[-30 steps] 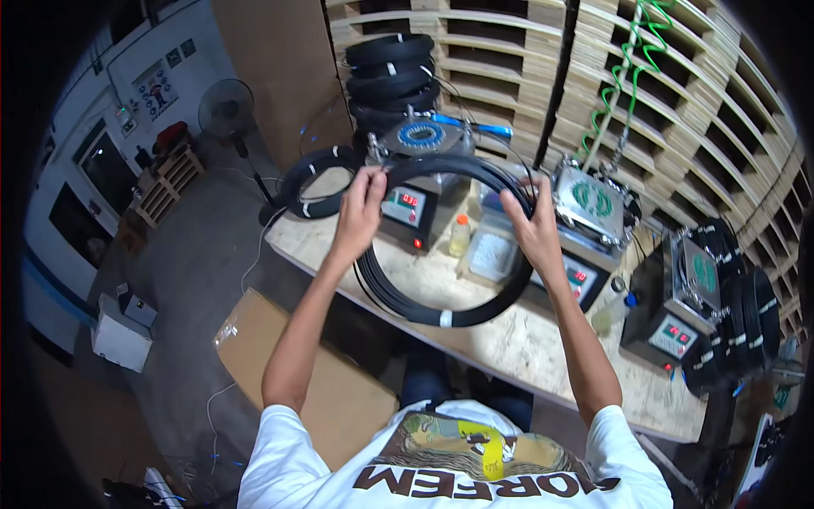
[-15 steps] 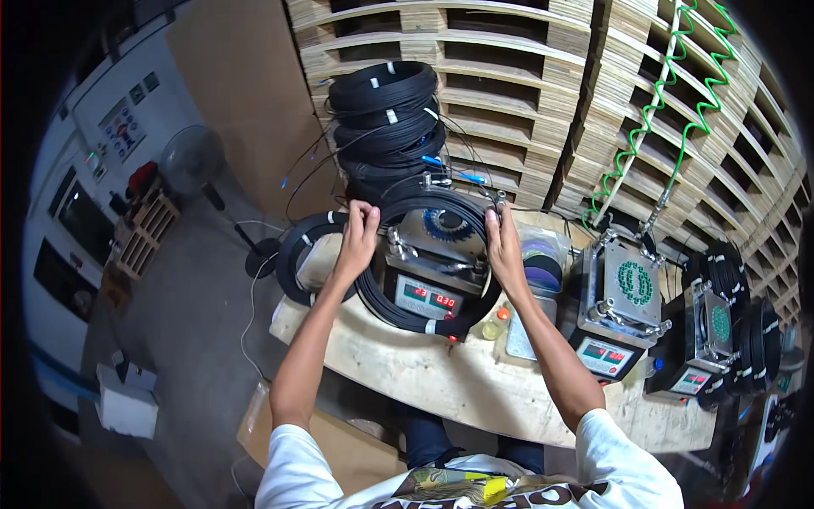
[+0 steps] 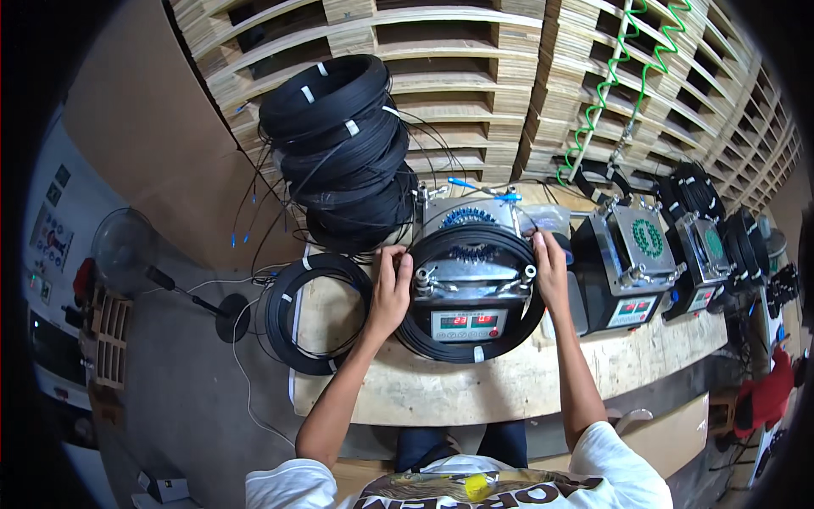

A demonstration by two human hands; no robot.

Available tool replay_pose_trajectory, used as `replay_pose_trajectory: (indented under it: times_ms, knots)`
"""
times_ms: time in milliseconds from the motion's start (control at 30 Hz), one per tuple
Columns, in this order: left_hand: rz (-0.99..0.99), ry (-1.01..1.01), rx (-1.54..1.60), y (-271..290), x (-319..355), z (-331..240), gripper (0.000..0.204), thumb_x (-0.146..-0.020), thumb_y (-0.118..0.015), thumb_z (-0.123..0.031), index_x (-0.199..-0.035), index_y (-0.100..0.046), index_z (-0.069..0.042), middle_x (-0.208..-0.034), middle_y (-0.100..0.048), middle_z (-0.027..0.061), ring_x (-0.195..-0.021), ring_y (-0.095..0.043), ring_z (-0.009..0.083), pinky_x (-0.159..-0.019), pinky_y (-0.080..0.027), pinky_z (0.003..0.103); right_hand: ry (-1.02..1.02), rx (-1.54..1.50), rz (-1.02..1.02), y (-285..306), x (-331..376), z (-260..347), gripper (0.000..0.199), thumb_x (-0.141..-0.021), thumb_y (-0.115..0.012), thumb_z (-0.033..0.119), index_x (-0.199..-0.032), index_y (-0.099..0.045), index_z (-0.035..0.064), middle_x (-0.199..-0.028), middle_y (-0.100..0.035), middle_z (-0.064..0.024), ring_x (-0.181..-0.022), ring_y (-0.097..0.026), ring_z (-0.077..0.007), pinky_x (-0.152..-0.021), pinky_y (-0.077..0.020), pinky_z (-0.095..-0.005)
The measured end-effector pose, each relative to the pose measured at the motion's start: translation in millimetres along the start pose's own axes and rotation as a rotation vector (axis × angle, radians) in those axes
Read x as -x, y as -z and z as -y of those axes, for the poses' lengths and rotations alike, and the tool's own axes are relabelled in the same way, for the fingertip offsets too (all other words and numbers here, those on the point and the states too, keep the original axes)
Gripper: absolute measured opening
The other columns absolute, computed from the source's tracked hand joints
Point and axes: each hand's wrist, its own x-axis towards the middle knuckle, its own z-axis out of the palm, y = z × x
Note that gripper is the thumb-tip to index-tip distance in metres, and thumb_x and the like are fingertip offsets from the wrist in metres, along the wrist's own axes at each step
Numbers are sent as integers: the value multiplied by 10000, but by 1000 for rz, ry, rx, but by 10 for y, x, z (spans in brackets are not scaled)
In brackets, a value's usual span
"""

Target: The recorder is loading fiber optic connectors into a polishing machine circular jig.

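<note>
A coil of black cable (image 3: 515, 338) with white ties is held upright in front of a metal-topped machine (image 3: 462, 293). My left hand (image 3: 391, 288) is closed on the coil's left side, and my right hand (image 3: 551, 270) grips its right side. Through the ring show the machine's red-lit display panel and metal clamps. A circle of blue pieces (image 3: 469, 217) sits on its top plate, partly behind the coil's upper edge. A thin cable with blue connectors (image 3: 507, 197) crosses above the plate.
A second black coil (image 3: 280, 327) lies at the table's left end. Behind it rises a tall stack of coils (image 3: 339, 140) with loose cable ends. Two similar machines with green pieces (image 3: 647, 238) stand to the right. Wooden pallets (image 3: 432, 72) line the back; a fan (image 3: 125, 242) stands left.
The whole view has shifted and tilted, bringing the left coil and the stack closer. Both hands still hold the coil, which now sits more squarely before the machine.
</note>
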Motion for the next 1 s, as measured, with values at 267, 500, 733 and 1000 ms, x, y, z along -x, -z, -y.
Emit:
replay_pose_trajectory:
  times_ms: [267, 500, 733, 1000]
  knots:
    - [109, 159, 126, 245, -605, 305, 189, -953, -643, -200, -971, -544, -40, -760, -540, 13, -697, -492, 101, -650, -431, 277, -27, -2, 70, 271, -304, -105, 300, -992, -537, 155, -1229, -655, 13, -738, -564, -5, -644, -504, -94, -578, -386, -249]
    - [130, -237, -57, 195, -1380, -147, 309, -986, -590, -298, -1019, -698, -10, -714, -656, 76, -653, -557, 123, -613, -441, 316, 273, 91, 106, 326, -1084, 38, 357, -1006, -586, 323, -1139, -726, 23, -684, -494, 68, -609, -341, -43, -517, -267, -258]
    - [264, -321, -127, 171, -1534, -408, 298, -979, -607, -287, -1070, -742, -37, -764, -700, 58, -683, -589, 112, -677, -485, 290, 275, 212, 327, -79, -1287, 671, 335, -971, -638, 309, -1097, -731, 13, -667, -568, -7, -645, -478, -70, -574, -412, -294]
    - [557, -111, -69, 87, -1921, -411, 279, -903, -720, -232, -1054, -746, 1, -742, -681, 26, -661, -570, 73, -648, -485, 253, 245, 385, 398, -54, -1327, 771, 236, -914, -699, 197, -1085, -746, 42, -670, -633, -53, -621, -531, -95, -585, -451, -297]
